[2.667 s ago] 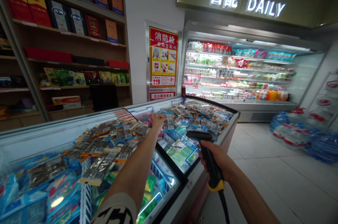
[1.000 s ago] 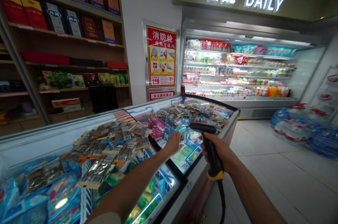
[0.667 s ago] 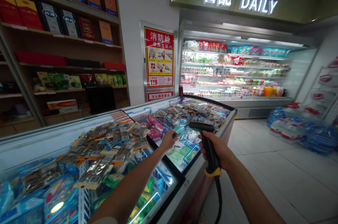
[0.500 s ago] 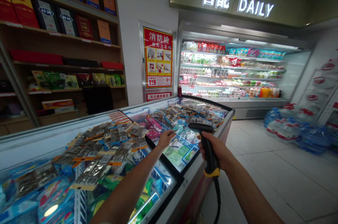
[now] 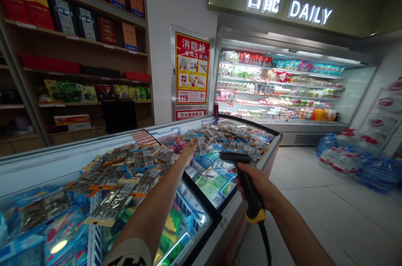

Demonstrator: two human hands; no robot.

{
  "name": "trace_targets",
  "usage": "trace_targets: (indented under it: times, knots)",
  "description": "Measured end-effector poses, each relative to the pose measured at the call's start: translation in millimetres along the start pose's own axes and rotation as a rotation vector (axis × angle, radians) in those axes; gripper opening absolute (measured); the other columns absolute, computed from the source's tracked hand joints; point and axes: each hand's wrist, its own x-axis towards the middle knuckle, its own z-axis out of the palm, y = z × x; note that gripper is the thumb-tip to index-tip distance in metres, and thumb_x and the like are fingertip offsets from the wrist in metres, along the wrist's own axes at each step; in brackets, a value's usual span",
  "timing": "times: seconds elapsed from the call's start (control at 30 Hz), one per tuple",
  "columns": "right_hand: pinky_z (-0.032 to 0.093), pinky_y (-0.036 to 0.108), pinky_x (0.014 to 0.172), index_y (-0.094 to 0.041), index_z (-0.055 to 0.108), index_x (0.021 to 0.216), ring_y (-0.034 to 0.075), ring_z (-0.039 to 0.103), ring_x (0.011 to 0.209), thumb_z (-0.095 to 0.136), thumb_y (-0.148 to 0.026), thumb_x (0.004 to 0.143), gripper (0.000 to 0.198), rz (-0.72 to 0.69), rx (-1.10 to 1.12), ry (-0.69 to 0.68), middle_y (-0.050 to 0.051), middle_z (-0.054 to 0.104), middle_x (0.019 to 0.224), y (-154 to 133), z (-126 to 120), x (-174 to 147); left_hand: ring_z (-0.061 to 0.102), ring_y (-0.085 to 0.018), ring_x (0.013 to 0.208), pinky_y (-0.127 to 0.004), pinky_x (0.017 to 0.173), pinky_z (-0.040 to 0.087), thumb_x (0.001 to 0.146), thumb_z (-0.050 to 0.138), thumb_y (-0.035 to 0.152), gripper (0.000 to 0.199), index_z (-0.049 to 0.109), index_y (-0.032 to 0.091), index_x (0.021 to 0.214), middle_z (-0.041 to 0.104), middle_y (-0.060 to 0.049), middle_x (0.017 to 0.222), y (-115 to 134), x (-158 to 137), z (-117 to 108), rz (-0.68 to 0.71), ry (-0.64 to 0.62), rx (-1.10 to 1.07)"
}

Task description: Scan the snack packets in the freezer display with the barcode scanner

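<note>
My right hand [image 5: 257,184] is wrapped around the handle of a black and yellow barcode scanner [image 5: 249,186]. The scanner's head points left over the chest freezer [image 5: 230,211], and its cable hangs down. Stretched far over the glass, my left hand [image 5: 188,153] has its fingertips at the near left edge of a heap of small dark packets [image 5: 234,134] with orange and blue ends. Its fingers are small and partly hidden, so a grip on a packet cannot be made out. Another heap of such packets [image 5: 138,161] lies left of my left forearm.
Blue baskets [image 5: 204,163] and green bags [image 5: 212,182] show inside the freezer. Wooden shelves [image 5: 86,75] with boxes stand behind at left. A lit refrigerated display [image 5: 279,128] is at the back. Bottled water [image 5: 339,159] stands on the tiled floor [image 5: 301,207] at right.
My left hand has moved forward and left, from above the pink bags to the edge of the far packets. The scanner has dropped slightly in my right hand. The view has shifted a little.
</note>
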Motion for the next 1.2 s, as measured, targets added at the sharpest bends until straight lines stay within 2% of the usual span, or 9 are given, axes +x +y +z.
trace_targets:
  times: [0.13,0.3,0.5,0.67,0.9,1.2]
  knots:
    - [0.036,0.018,0.030,-0.015,0.052,0.079,0.007,0.045,0.035,0.051,-0.040,0.071,0.026,0.036,-0.003,0.000,-0.003,0.050,0.050,1,0,0,0.059,-0.016,0.070,-0.028,0.065,0.047,0.068,0.057,0.033,0.026,0.056,0.014,0.085,0.064,-0.007,0.079,3,7,-7,0.011,-0.040,-0.025]
    - [0.037,0.019,0.030,-0.015,0.052,0.079,0.007,0.045,0.035,0.051,-0.040,0.071,0.026,0.045,-0.006,0.001,-0.003,0.051,0.050,0,0,-2,0.060,-0.017,0.076,-0.027,0.064,0.048,0.072,0.053,0.031,0.025,0.056,0.014,0.089,0.064,-0.008,0.086,11,2,-6,-0.034,-0.040,-0.020]
    - [0.037,0.019,0.030,-0.015,0.052,0.078,0.007,0.044,0.035,0.052,-0.041,0.070,0.028,0.045,-0.002,0.005,-0.003,0.051,0.050,5,-2,-1,0.060,-0.017,0.075,-0.027,0.064,0.048,0.071,0.055,0.027,0.020,0.056,0.014,0.086,0.064,-0.008,0.082,13,1,-5,-0.038,-0.038,-0.029]
    - [0.036,0.019,0.030,-0.015,0.052,0.077,0.007,0.044,0.035,0.051,-0.041,0.070,0.027,0.049,0.022,-0.013,-0.003,0.050,0.050,7,-3,0,0.060,-0.017,0.074,-0.028,0.064,0.048,0.071,0.055,0.031,0.020,0.055,0.015,0.083,0.064,-0.007,0.079,9,11,-7,-0.016,-0.094,-0.009]
    - [0.036,0.018,0.031,-0.016,0.051,0.076,0.007,0.045,0.035,0.049,-0.040,0.072,0.025,0.094,0.056,-0.046,-0.004,0.049,0.049,-4,3,-7,0.059,-0.014,0.062,-0.027,0.060,0.047,0.069,0.056,0.029,0.017,0.054,0.014,0.077,0.063,-0.006,0.072,7,17,-13,-0.023,-0.130,0.001]
    - [0.035,0.018,0.030,-0.017,0.050,0.075,0.008,0.044,0.035,0.050,-0.041,0.071,0.025,0.087,0.018,-0.008,-0.003,0.049,0.049,-11,1,-15,0.059,-0.014,0.065,-0.028,0.065,0.046,0.065,0.060,0.032,0.023,0.054,0.015,0.079,0.063,-0.005,0.075,-2,26,-20,-0.013,-0.133,-0.021]
